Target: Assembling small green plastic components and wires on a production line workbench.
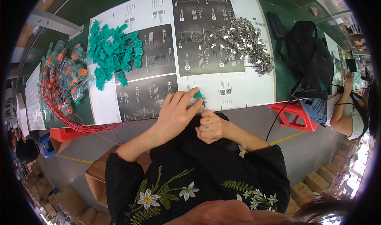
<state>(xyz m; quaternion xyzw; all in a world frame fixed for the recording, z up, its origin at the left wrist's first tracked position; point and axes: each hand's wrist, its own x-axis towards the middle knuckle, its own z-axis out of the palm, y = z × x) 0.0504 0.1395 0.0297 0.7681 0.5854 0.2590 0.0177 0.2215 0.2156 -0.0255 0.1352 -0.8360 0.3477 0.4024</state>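
Green plastic clip pinched in left hand at the table edge; right hand fisted beside it, seemingly mid-assembly, needing a metal piece next.

Matt green plastic clips, shiny metal pieces, smooth printed paper sheets
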